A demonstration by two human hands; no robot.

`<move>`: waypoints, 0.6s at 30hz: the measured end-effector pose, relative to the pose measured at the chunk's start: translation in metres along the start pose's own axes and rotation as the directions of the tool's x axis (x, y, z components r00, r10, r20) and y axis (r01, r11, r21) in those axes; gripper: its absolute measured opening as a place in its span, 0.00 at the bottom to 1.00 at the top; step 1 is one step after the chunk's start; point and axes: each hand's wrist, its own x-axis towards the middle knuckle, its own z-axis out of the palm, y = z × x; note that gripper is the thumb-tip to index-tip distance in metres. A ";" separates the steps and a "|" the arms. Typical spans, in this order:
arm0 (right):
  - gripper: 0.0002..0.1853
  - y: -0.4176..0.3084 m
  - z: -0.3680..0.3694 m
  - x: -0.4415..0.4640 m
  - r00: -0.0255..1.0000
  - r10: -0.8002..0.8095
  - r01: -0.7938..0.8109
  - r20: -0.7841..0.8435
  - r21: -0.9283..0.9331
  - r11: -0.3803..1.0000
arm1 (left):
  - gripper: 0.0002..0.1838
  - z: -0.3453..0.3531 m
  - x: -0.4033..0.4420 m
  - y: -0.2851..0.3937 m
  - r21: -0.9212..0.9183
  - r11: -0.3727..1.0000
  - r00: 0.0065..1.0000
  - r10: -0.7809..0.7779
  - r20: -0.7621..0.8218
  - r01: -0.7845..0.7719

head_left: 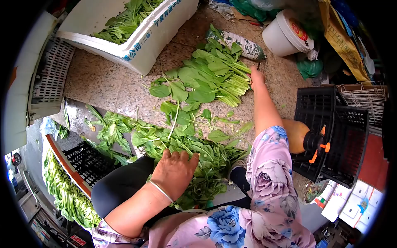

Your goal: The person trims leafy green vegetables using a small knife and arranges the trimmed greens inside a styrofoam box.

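My left hand [175, 171], with a bracelet at the wrist, is above a loose heap of leafy greens [206, 155] by my knees. Its fingers are bent and slightly apart, and nothing shows in them; the fingertips are partly out of sight. Farther forward, my right hand [257, 78] is closed beside the stem ends of a pile of leafy greens [213, 74] on the stone floor. A small dark tip sticks out past its fingers, but what it belongs to is hidden. The stems lie against or just beside that hand.
A white foam box [140, 49] with greens stands at the upper left. A patterned roll [242, 44] and a white bucket [285, 35] are beyond the pile. Black crates [316, 124] and an orange-handled sprayer [295, 136] flank my right arm. More greens [66, 186] lie lower left.
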 end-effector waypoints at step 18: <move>0.15 -0.038 -0.010 -0.027 0.929 -0.328 0.337 -0.169 0.021 0.941 | 0.25 -0.004 0.003 0.003 0.033 0.999 0.999 0.018 0.046 -0.020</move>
